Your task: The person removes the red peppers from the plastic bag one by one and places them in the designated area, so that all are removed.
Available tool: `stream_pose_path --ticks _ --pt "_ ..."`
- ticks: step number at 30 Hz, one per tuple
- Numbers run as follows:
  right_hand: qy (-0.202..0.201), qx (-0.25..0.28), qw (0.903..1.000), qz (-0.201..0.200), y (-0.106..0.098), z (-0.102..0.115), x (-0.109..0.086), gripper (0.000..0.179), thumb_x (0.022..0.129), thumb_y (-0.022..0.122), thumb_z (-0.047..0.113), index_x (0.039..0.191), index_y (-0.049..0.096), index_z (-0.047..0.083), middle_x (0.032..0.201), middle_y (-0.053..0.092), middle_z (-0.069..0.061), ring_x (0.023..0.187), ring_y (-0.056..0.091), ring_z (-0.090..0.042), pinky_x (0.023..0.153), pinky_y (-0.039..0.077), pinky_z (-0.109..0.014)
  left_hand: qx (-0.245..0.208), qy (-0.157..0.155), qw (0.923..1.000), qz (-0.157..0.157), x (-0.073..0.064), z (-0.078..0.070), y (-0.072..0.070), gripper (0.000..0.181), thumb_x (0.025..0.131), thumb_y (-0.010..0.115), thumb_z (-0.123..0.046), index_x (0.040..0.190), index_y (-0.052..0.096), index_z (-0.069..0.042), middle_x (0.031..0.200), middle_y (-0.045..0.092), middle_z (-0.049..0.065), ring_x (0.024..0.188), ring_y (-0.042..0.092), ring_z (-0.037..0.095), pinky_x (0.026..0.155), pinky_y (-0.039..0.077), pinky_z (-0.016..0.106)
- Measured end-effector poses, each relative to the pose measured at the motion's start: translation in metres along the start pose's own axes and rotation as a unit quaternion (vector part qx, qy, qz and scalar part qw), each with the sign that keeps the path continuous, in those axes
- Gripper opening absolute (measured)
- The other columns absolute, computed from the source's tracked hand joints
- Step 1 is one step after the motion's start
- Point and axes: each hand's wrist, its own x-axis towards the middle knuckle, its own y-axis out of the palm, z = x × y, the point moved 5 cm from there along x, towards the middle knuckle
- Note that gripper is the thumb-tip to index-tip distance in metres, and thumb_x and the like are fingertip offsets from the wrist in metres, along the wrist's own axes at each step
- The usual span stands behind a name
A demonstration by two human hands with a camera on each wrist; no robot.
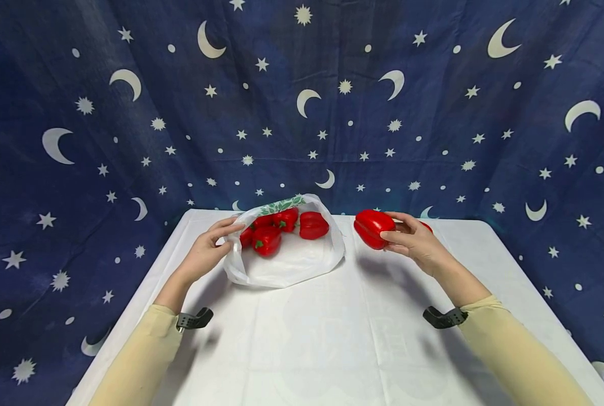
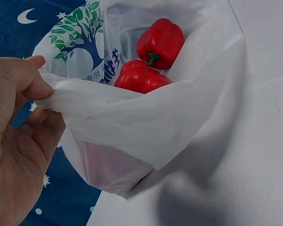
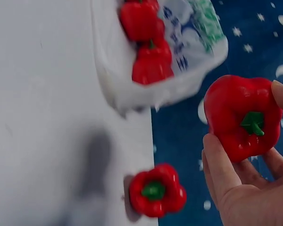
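Observation:
A white plastic bag (image 1: 281,273) with a green tree print lies open-mouthed at the table's back, several red bell peppers (image 1: 267,241) inside. My left hand (image 1: 207,248) pinches the bag's left rim between thumb and fingers, as the left wrist view also shows. To the right of the bag, my right hand (image 1: 417,243) grips a red bell pepper (image 1: 374,228) above the table, fingers round its sides. Its green stem faces the camera in the right wrist view. Another red bell pepper (image 3: 156,190) rests on the table near the edge, mostly hidden behind my right hand in the head view.
A white cloth covers the table (image 1: 322,338). Behind it hangs a dark blue curtain (image 1: 281,101) with moons and stars, close to the table's back edge. Black straps (image 1: 194,320) circle both wrists over pale yellow sleeves.

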Motion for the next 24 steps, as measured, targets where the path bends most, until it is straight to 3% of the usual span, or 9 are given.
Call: stream_pose_path --ticks 10,13,17,20,24 --pt "0.005 0.018 0.9977 -0.065 -0.067 -0.002 -0.010 0.076 0.093 0.077 0.018 0.154 0.031 0.013 0.132 0.041 -0.007 0.099 0.065 -0.012 0.090 0.055 -0.035 -0.013 0.000 0.9999 0.002 0.000 0.003 -0.001 0.042 0.099 0.051 0.005 0.140 0.060 0.001 0.160 0.038 0.011 0.143 0.037 0.032 0.087 0.042 0.018" --pt "0.002 0.042 0.9959 -0.080 -0.087 -0.005 -0.011 0.072 0.094 0.075 0.015 0.152 0.031 0.014 0.128 0.042 -0.005 0.093 0.068 -0.010 0.088 0.056 -0.034 -0.008 -0.005 0.9999 0.003 0.000 0.002 0.000 0.042 0.100 0.051 0.005 0.141 0.060 0.001 0.160 0.037 0.010 0.144 0.036 0.032 0.097 0.043 0.031" --pt "0.003 0.072 0.9925 -0.099 -0.113 -0.009 -0.013 0.070 0.095 0.074 0.012 0.151 0.032 0.015 0.124 0.043 -0.001 0.088 0.070 -0.012 0.079 0.059 -0.030 -0.002 -0.013 0.9999 0.004 -0.001 -0.001 0.000 0.042 0.100 0.051 0.003 0.141 0.060 -0.001 0.160 0.038 0.009 0.144 0.036 0.031 0.097 0.042 0.034" --pt "0.010 0.078 0.9898 -0.118 -0.129 -0.013 -0.015 0.069 0.094 0.075 0.013 0.149 0.034 0.017 0.122 0.043 0.001 0.086 0.071 -0.012 0.076 0.059 -0.029 0.004 -0.013 0.9999 0.002 -0.001 -0.002 0.000 0.042 0.100 0.051 0.004 0.141 0.060 0.000 0.159 0.038 0.010 0.144 0.036 0.031 0.088 0.042 0.022" --pt "0.019 0.088 0.9849 -0.148 -0.145 -0.016 -0.018 0.069 0.092 0.077 0.013 0.148 0.036 0.020 0.121 0.043 0.003 0.082 0.071 -0.012 0.074 0.060 -0.030 0.006 -0.007 1.0000 0.000 0.002 0.009 -0.001 0.043 0.099 0.051 0.004 0.141 0.060 0.000 0.159 0.038 0.011 0.144 0.035 0.032 0.087 0.042 0.019"
